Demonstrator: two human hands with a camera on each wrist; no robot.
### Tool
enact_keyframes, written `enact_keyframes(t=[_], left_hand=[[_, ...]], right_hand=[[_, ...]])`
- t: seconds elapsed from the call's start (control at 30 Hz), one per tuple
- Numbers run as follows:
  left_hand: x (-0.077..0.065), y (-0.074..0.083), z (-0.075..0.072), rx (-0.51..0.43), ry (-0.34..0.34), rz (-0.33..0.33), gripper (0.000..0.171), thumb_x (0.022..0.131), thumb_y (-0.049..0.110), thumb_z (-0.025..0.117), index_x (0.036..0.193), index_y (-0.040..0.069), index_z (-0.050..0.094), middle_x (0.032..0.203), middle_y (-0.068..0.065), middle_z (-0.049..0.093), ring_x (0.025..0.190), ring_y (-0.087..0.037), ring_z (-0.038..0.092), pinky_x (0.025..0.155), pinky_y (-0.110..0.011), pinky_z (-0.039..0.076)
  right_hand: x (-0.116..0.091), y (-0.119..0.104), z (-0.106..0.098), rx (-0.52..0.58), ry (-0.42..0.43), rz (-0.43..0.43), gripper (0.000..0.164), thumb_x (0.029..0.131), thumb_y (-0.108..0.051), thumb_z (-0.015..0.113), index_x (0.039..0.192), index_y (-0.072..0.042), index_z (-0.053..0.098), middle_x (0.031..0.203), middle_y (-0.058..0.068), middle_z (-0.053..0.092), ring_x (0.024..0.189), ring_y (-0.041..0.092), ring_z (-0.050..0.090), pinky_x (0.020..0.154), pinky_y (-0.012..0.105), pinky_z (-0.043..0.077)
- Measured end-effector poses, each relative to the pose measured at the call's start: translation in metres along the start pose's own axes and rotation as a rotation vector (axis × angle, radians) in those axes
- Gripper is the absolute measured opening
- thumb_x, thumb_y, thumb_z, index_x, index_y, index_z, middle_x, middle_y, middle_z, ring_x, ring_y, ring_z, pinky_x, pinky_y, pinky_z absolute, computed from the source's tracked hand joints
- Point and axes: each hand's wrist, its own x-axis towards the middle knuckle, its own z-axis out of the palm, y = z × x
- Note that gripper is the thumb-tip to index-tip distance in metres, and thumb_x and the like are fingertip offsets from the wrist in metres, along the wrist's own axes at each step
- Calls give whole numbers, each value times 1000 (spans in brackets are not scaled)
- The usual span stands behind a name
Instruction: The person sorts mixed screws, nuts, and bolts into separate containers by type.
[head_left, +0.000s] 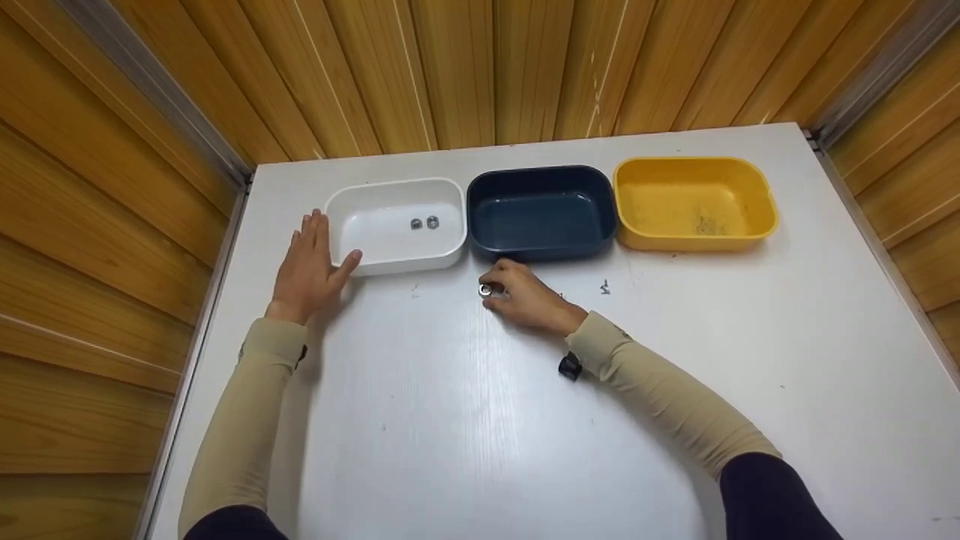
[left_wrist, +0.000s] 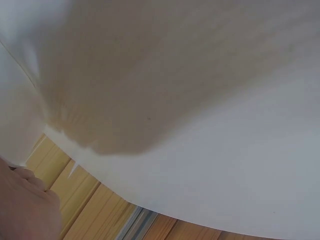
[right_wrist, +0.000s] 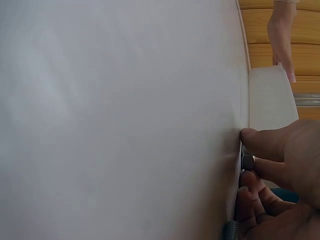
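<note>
My left hand (head_left: pixel 304 266) lies with straight fingers along the left side of a white bin (head_left: pixel 397 261), its thumb over the front rim. Two metal nuts (head_left: pixel 433 222) sit on that bin's floor. Just in front of the dark blue bin (head_left: pixel 541 249), my right hand (head_left: pixel 529 300) pinches a shiny metal nut (head_left: pixel 485 290) low at the tabletop. In the right wrist view the nut (right_wrist: pixel 247 161) shows between thumb and curled fingers. A threaded metal piece (right_wrist: pixel 231 230) lies close by those fingers.
Right of the blue bin stands a yellow bin (head_left: pixel 697 242) with dark specks on its floor. Small screws (head_left: pixel 604 287) lie on the white table (head_left: pixel 450 420) beyond my right wrist. Wood-panelled walls (head_left: pixel 525 75) enclose the table at the back and sides.
</note>
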Motion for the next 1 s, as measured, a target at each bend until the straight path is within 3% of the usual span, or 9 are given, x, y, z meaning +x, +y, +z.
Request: enact_keyframes(t=[0.17, 0.47, 1.0], left_hand=[[-2, 0, 0, 6, 0, -14, 108, 104, 73, 42, 168, -8, 9, 177, -28, 9, 166, -43, 7, 136, -54, 7], [0, 0, 0, 0, 6, -7, 108, 104, 73, 42, 168, -8, 9, 177, -28, 10, 166, -44, 8, 136, -55, 8], [1, -1, 2, -7, 5, 3, 105, 106, 69, 43, 167, -9, 9, 177, -29, 10, 166, -44, 7, 136, -55, 7]], right_hand=[[2, 3, 1, 7, 22, -24, 17, 93, -7, 77, 108, 0, 79, 101, 15, 67, 95, 25, 62, 85, 36, 53], [4, 6, 1, 39, 29, -17, 21, 92, -6, 80, 112, 2, 81, 102, 16, 70, 96, 26, 67, 87, 35, 57], [5, 3, -5, -5, -35, -24, 16, 100, -11, 74, 112, -1, 79, 107, 12, 68, 99, 23, 60, 90, 36, 52]])
